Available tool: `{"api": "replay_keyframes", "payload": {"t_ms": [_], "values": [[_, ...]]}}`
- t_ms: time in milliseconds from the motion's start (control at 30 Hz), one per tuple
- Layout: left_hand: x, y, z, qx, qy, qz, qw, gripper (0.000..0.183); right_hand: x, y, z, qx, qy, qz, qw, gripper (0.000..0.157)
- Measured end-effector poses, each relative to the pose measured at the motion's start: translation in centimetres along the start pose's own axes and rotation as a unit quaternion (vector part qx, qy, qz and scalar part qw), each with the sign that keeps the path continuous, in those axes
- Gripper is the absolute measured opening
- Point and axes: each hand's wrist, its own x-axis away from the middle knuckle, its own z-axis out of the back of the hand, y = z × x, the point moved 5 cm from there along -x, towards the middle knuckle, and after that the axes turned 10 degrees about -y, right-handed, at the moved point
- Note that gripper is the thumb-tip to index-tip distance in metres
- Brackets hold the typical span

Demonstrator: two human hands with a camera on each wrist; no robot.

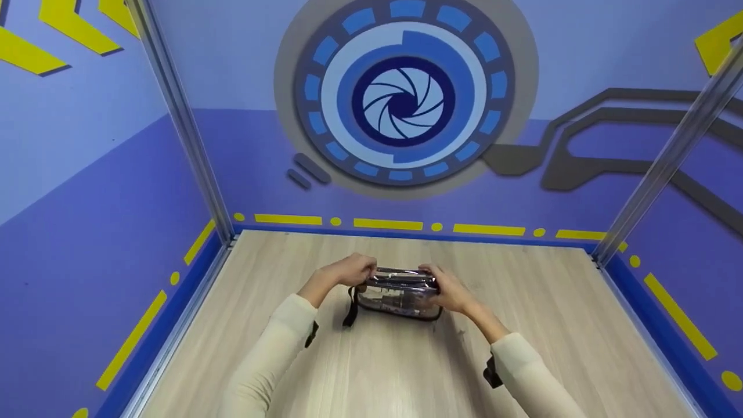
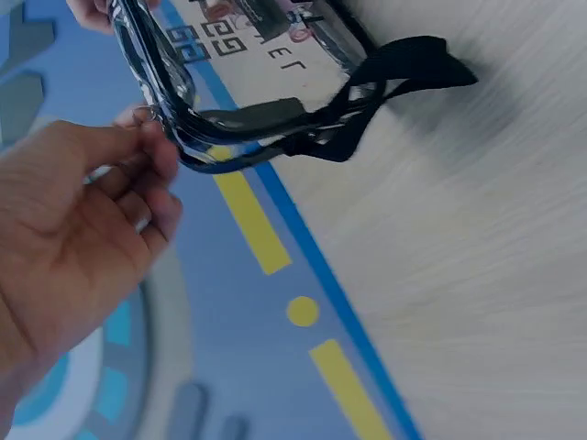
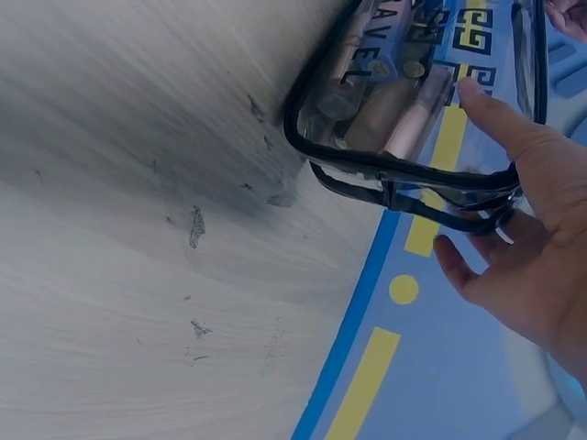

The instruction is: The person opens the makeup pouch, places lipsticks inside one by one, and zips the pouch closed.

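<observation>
A clear plastic toiletry bag (image 1: 395, 301) with black piping stands on the table in the head view. My left hand (image 1: 353, 270) pinches its upper left corner near the zipper edge, thumb against fingertips in the left wrist view. At the other end my right hand (image 1: 454, 291) grips the bag, thumb on the clear front and fingers behind the top edge. Small bottles and tubes (image 3: 417, 124) show through the plastic in the right wrist view, beside dark printed lettering. A black strap loop (image 2: 413, 66) hangs from the bag's left end.
The bag is on a light wood-grain table (image 1: 371, 371). Blue printed panels (image 1: 244, 162) enclose the back and sides, with metal posts (image 1: 186, 122) at the corners. Dark scuff marks (image 3: 196, 226) dot the tabletop near the right hand.
</observation>
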Motion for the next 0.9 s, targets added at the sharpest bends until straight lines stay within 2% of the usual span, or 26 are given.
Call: {"api": "replay_keyframes", "payload": {"t_ms": [100, 267, 367, 500, 567, 667, 733, 800, 900], "values": [[0.2, -0.9, -0.2, 0.032, 0.028, -0.017, 0.9989, 0.021, 0.0, -0.5, 0.0, 0.014, 0.015, 0.005, 1.0, 0.071], [0.2, -1.7, -0.6, 0.066, 0.068, -0.001, 0.9955, 0.019, 0.0, -1.1, -0.1, 0.033, 0.029, 0.025, 0.999, 0.051], [0.0, -1.8, -0.6, 0.08, 0.094, 0.032, 0.9918, 0.027, -0.1, -1.2, -0.1, 0.037, 0.029, 0.029, 0.998, 0.043], [-0.4, -1.7, -0.7, 0.078, 0.115, 0.103, 0.9849, 0.051, -0.3, -1.3, -0.1, 0.042, 0.026, 0.027, 0.998, 0.037], [-0.6, -1.4, -0.7, 0.063, 0.122, 0.142, 0.9803, 0.054, -0.3, -1.4, -0.2, 0.048, 0.026, 0.024, 0.998, 0.035], [-0.6, -0.8, -0.5, 0.027, 0.125, 0.192, 0.9731, 0.042, -0.3, -1.4, -0.3, 0.046, 0.023, 0.014, 0.999, 0.033], [-0.7, -0.3, -0.3, 0.003, 0.123, 0.208, 0.9702, 0.031, -0.3, -1.5, -0.3, 0.039, 0.023, 0.006, 0.999, 0.031], [-0.7, 0.1, 0.0, -0.01, 0.121, 0.211, 0.97, 0.023, -0.3, -1.6, -0.3, 0.039, 0.032, 0.003, 0.999, 0.029], [-0.7, 0.4, 0.3, -0.021, 0.126, 0.187, 0.9739, 0.017, -0.4, -2.1, -0.4, 0.056, 0.058, 0.02, 0.997, 0.027]]}}
